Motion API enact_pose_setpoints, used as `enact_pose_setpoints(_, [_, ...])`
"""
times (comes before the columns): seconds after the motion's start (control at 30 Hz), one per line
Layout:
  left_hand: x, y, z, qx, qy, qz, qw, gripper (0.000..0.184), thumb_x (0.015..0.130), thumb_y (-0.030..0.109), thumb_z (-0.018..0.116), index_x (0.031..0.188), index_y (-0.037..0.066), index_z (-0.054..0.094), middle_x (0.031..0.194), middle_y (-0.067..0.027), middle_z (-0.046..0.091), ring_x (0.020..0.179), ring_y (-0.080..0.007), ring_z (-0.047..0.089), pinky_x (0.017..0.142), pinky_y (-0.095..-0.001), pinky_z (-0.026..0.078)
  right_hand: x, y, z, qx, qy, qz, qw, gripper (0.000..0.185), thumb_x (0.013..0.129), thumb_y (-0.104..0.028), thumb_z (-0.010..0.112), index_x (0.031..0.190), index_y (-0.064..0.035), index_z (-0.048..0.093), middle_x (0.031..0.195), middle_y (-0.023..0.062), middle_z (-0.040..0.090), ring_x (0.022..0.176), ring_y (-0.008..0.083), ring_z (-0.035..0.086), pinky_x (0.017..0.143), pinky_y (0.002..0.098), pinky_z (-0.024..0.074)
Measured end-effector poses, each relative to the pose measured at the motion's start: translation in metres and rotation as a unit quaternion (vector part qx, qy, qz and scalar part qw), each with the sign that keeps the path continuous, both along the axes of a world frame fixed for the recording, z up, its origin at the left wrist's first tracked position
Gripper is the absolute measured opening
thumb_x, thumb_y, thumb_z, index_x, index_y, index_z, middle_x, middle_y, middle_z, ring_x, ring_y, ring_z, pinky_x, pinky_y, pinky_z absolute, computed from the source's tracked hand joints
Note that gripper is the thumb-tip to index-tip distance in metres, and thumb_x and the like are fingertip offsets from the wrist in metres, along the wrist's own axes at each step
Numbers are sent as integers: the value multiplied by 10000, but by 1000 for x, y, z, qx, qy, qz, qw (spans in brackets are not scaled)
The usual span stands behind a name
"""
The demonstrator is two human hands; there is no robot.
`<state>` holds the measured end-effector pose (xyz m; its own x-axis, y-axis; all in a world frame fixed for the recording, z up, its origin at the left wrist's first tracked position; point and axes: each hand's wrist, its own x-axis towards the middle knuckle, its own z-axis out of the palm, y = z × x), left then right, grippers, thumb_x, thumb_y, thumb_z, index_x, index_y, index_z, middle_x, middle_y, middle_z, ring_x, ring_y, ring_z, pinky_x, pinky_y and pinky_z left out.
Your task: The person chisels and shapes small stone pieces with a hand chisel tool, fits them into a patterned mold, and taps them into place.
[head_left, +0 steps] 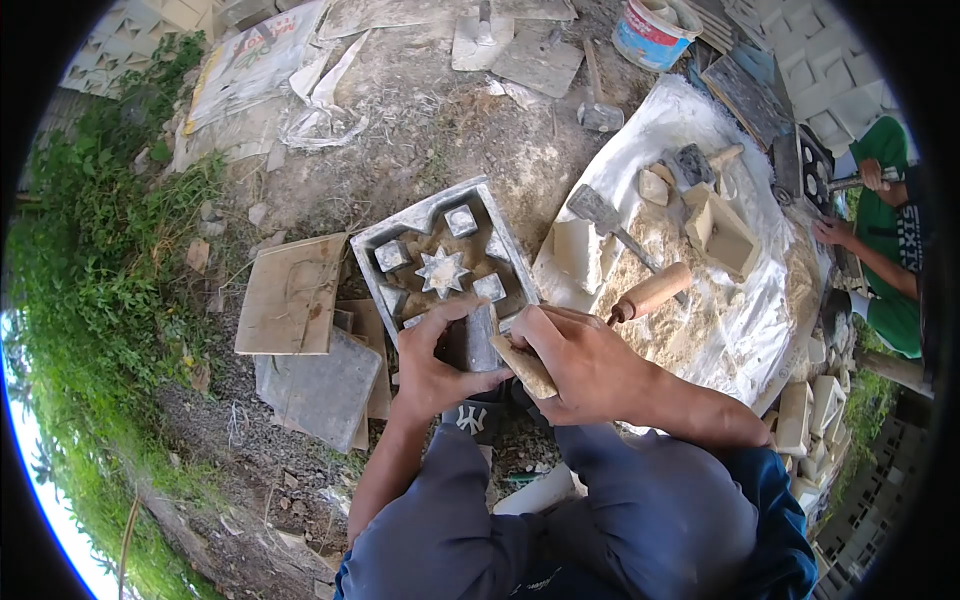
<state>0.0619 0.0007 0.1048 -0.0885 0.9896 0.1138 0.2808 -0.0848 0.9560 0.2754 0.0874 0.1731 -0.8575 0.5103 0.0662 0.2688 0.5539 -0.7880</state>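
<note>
My left hand [440,355] is closed around a dark grey block [470,340] at the near edge of the mould. My right hand [590,365] grips a trowel, whose wooden handle [652,291] points up and right past my knuckles. Below those fingers a tan, crusted flat piece [526,368] touches or nearly touches the block; whether it is the trowel's blade I cannot tell. The square grey mould [505,225] lies just beyond both hands. Inside it stand several small blocks and a star-shaped piece [441,271], with sandy material around them.
A white sheet [670,120] bears sand [665,340], a hollow block [720,235] and another tool [597,208]. Boards [292,295] lie left. Beyond are a hammer [600,115] and a paint bucket [655,35]. Another person's hand [832,232] is at right.
</note>
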Motion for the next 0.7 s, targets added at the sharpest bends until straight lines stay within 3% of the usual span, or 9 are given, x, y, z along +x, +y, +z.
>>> enact_pose_setpoints(0.1, [9, -1, 15, 39, 52, -30, 997, 772, 583, 301, 1011, 1223, 34, 671, 1129, -139, 745, 1027, -237, 735, 912, -351, 564, 1, 9, -17, -1, 1, -43, 999, 509, 761, -49, 754, 1154, -16, 431, 1041, 221, 643, 968, 456, 666, 806, 506, 560])
enact_pose_setpoints(0.17, [13, 1, 21, 57, 87, -64, 992, 769, 580, 308, 1011, 1216, 38, 672, 1127, -137, 747, 1023, -249, 740, 910, -354, 566, 6, 23, -31, -57, -67, -87, 992, 473, 781, -30, 720, 1158, -25, 434, 1013, 235, 649, 913, 480, 669, 769, 513, 556])
enact_pose_setpoints(0.2, [14, 2, 20, 28, 67, -50, 996, 771, 576, 311, 1012, 1212, 39, 672, 1125, -132, 749, 1016, -250, 742, 905, -354, 569, 9, 18, -28, -87, -12, -121, 989, 486, 773, -31, 733, 1158, -31, 436, 976, 240, 646, 880, 492, 670, 738, 517, 552])
enact_pose_setpoints(0.4, [9, -4, -5, 8, -73, 22, 997, 769, 585, 252, 1022, 1210, -4, 652, 1059, -111, 740, 947, -126, 688, 846, -308, 566, 13, -3, -4, -2, 0, -47, 999, 571, 723, -69, 802, 1170, -39, 448, 1021, 193, 645, 956, 440, 677, 781, 486, 569])
enact_pose_setpoints(0.5, [9, -5, -9, 5, -84, 23, 996, 776, 587, 263, 1020, 1216, -3, 652, 1058, -113, 741, 953, -136, 694, 853, -313, 567, 7, -4, -1, 11, 4, -19, 1000, 574, 713, -98, 813, 1161, -32, 460, 1049, 193, 641, 1026, 418, 668, 840, 475, 564])
enact_pose_setpoints(0.63, [4, -5, -3, -1, -66, 18, 998, 781, 585, 272, 1020, 1220, 4, 652, 1062, -117, 741, 970, -139, 697, 861, -318, 567, 4, -1, -2, 21, -11, -7, 1000, 569, 720, -96, 797, 1172, -22, 461, 1061, 197, 649, 1007, 421, 675, 829, 481, 569])
enact_pose_setpoints(0.7, [4, -7, 1, 22, 38, 0, 999, 784, 585, 273, 1019, 1222, 5, 650, 1064, -119, 741, 981, -145, 697, 872, -322, 566, 2, 7, -6, 40, -12, 7, 999, 575, 722, -92, 792, 1182, -20, 455, 1059, 201, 654, 989, 423, 681, 817, 486, 571])
